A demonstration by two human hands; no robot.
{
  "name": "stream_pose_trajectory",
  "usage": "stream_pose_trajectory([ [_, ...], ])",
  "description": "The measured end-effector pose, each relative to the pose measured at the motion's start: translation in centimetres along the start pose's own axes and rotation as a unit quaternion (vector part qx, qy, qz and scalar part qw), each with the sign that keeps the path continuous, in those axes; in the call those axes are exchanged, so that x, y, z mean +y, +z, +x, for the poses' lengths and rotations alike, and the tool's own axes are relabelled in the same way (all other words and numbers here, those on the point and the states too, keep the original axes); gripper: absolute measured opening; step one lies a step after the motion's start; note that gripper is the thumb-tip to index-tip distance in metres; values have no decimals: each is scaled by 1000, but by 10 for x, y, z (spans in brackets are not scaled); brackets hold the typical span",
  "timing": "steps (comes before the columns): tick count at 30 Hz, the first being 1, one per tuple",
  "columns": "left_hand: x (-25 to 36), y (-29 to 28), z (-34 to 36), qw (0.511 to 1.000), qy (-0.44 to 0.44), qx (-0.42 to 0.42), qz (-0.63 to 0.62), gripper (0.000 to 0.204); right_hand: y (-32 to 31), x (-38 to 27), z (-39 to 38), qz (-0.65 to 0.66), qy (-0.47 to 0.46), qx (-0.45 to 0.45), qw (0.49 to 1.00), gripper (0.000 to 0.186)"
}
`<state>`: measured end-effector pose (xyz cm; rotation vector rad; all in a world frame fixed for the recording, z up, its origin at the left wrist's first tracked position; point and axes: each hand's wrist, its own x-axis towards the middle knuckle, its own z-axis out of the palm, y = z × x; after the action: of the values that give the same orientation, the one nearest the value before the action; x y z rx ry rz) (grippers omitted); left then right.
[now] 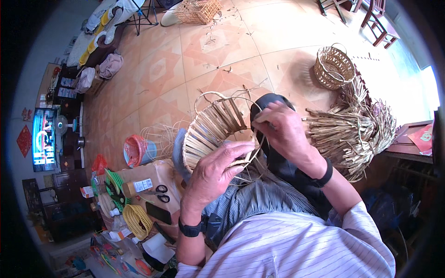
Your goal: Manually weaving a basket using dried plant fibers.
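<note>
A partly woven basket (204, 132) of flat tan strips rests on my lap, its ring handle standing up at the far side. My left hand (217, 167) is closed over the near part of its rim, thumb and fingers around the edge. My right hand (280, 126) is at the basket's right side, above my dark-clad knee. Its fingers are pinched together on a thin weaving strand that curves from the rim. Loose strand ends stick out at the far side. The right fingertips partly hide the strand.
A big bundle of dry strips (347, 129) lies at right below a finished basket (334, 68). At left, a bucket (139, 150) holds thin strands. Beside me, a low table carries scissors (161, 193) and a yellow plastic basket (137, 221). An openwork basket (197, 11) stands far off.
</note>
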<state>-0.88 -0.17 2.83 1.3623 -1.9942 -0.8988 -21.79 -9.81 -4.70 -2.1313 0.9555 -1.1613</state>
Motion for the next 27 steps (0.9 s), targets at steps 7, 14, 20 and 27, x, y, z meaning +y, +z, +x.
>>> stream_pose_trajectory([
  [7,-3,-1,-2,996,-81,-41,-9,33,22,-18,9,-62,32,-82,994,16],
  [14,-7,-7,-11,994,-106,4,34,20,-1,-46,-22,23,-9,7,1000,27],
  [20,-18,-28,-20,999,-36,2,-1,23,4,-66,-42,-44,-157,-109,981,33],
  [27,-19,-43,-22,975,-157,-123,-95,26,21,-62,-47,-92,-192,-100,972,26],
])
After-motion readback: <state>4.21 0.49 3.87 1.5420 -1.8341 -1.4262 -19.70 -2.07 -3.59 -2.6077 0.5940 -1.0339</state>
